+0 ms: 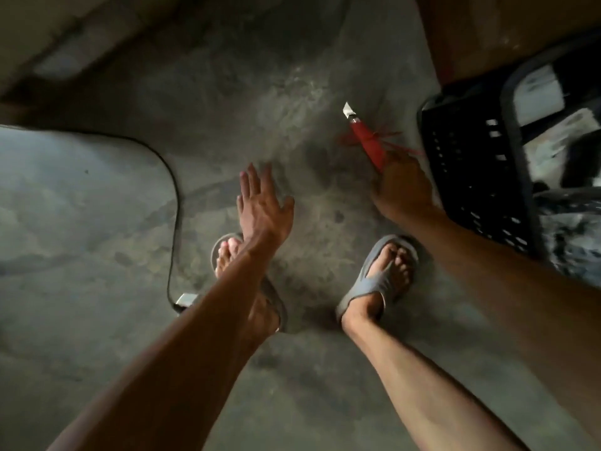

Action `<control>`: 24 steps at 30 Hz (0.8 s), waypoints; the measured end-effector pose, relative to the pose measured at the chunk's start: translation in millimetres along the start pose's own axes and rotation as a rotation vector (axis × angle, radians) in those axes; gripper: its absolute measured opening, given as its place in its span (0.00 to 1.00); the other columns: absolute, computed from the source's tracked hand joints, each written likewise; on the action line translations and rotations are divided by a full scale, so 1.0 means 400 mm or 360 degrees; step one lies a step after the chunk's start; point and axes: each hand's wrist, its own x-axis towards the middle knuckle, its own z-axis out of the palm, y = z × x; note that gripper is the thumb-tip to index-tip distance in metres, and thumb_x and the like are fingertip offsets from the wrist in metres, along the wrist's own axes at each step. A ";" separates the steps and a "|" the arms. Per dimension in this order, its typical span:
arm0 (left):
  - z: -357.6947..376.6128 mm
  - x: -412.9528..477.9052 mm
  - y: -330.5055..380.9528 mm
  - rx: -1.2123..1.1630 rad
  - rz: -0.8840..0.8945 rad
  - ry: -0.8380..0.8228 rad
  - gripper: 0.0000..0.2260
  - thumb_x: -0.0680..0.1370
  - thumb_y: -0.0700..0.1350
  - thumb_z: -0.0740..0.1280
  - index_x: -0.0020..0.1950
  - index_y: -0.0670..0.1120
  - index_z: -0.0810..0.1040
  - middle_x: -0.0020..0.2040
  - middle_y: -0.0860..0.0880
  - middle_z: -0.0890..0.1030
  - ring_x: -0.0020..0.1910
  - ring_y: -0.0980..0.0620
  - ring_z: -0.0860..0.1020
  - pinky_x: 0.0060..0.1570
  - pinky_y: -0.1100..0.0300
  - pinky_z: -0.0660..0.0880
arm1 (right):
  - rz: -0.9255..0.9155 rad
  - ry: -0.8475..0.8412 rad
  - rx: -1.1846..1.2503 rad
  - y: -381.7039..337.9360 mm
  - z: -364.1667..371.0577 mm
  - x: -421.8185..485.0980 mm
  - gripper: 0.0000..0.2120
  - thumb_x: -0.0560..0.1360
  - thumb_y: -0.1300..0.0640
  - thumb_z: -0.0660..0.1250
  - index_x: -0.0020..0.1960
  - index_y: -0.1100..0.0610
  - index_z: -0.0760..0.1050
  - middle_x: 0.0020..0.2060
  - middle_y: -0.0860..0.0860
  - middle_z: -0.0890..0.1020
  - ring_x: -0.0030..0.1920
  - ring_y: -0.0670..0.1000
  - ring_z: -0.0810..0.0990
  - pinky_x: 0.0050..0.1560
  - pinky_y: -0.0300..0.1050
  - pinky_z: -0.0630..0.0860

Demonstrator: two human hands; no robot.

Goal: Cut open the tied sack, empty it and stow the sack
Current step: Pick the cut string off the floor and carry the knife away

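Observation:
My right hand [401, 190] grips a red-handled utility knife [366, 139] with its short silver blade out and pointing up-left; thin red string strands are wrapped around the handle and trail off to both sides. My left hand [261, 206] hangs over the concrete floor with its fingers spread and nothing in it. I do not see the sack for certain in this view. I stand on the floor in grey sandals [379, 281].
A black perforated plastic crate [474, 177] stands at the right, with blurred black-and-white contents [572, 222] behind its rim. A brown surface [487, 30] rises at the upper right. A black cable [174, 203] curves across the floor at the left to a small metal piece [186, 301].

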 end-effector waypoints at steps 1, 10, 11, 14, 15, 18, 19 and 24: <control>0.040 0.063 -0.005 -0.0002 0.0007 0.0024 0.34 0.81 0.52 0.63 0.83 0.51 0.50 0.84 0.44 0.47 0.83 0.44 0.46 0.79 0.42 0.51 | 0.0015 0.0043 0.0005 0.008 0.034 0.039 0.28 0.76 0.54 0.65 0.75 0.59 0.68 0.70 0.59 0.75 0.70 0.62 0.74 0.66 0.57 0.75; 0.228 0.255 -0.040 0.0066 0.0063 0.0253 0.30 0.84 0.60 0.49 0.82 0.56 0.39 0.83 0.45 0.35 0.81 0.43 0.35 0.72 0.28 0.38 | -0.0001 0.0655 -0.0007 0.079 0.196 0.226 0.20 0.77 0.47 0.68 0.61 0.60 0.74 0.61 0.59 0.77 0.63 0.62 0.76 0.52 0.58 0.75; 0.229 0.254 -0.042 0.0062 0.0072 0.0258 0.30 0.84 0.60 0.49 0.82 0.56 0.39 0.83 0.45 0.35 0.81 0.43 0.35 0.72 0.29 0.37 | -0.0042 0.0669 0.0030 0.081 0.195 0.230 0.19 0.77 0.48 0.68 0.60 0.60 0.74 0.60 0.60 0.78 0.61 0.63 0.77 0.51 0.58 0.75; 0.219 0.255 -0.045 0.0068 0.0071 0.0229 0.31 0.84 0.60 0.50 0.82 0.57 0.38 0.83 0.45 0.34 0.81 0.43 0.34 0.72 0.29 0.37 | -0.0122 0.0604 0.0097 0.079 0.181 0.228 0.18 0.79 0.50 0.67 0.61 0.62 0.74 0.59 0.61 0.80 0.59 0.63 0.80 0.51 0.56 0.75; 0.213 0.254 -0.044 0.0069 0.0062 0.0202 0.32 0.84 0.60 0.51 0.82 0.57 0.38 0.82 0.45 0.34 0.81 0.43 0.34 0.73 0.29 0.38 | -0.0143 0.0567 0.0114 0.077 0.173 0.226 0.18 0.80 0.51 0.66 0.62 0.64 0.74 0.58 0.62 0.81 0.58 0.63 0.80 0.51 0.55 0.75; 0.180 0.244 -0.033 0.0050 0.0071 0.0078 0.37 0.82 0.55 0.60 0.82 0.56 0.38 0.82 0.44 0.33 0.81 0.43 0.34 0.75 0.31 0.43 | -0.0209 0.0335 0.0242 0.066 0.150 0.213 0.17 0.84 0.54 0.59 0.66 0.65 0.72 0.60 0.65 0.81 0.60 0.66 0.79 0.56 0.55 0.73; 0.161 0.239 -0.028 0.0031 0.0066 0.0016 0.40 0.81 0.53 0.64 0.83 0.55 0.39 0.82 0.44 0.33 0.81 0.42 0.34 0.77 0.33 0.45 | -0.0203 0.0228 0.0281 0.060 0.141 0.205 0.18 0.85 0.55 0.56 0.69 0.65 0.70 0.61 0.66 0.80 0.61 0.66 0.78 0.59 0.56 0.72; 0.043 0.217 -0.013 -0.0104 0.0016 -0.0209 0.38 0.80 0.50 0.68 0.83 0.50 0.50 0.84 0.43 0.43 0.83 0.44 0.44 0.80 0.50 0.53 | -0.0130 0.0001 0.0296 0.032 0.063 0.136 0.21 0.86 0.50 0.53 0.71 0.59 0.74 0.67 0.64 0.79 0.66 0.66 0.77 0.66 0.56 0.72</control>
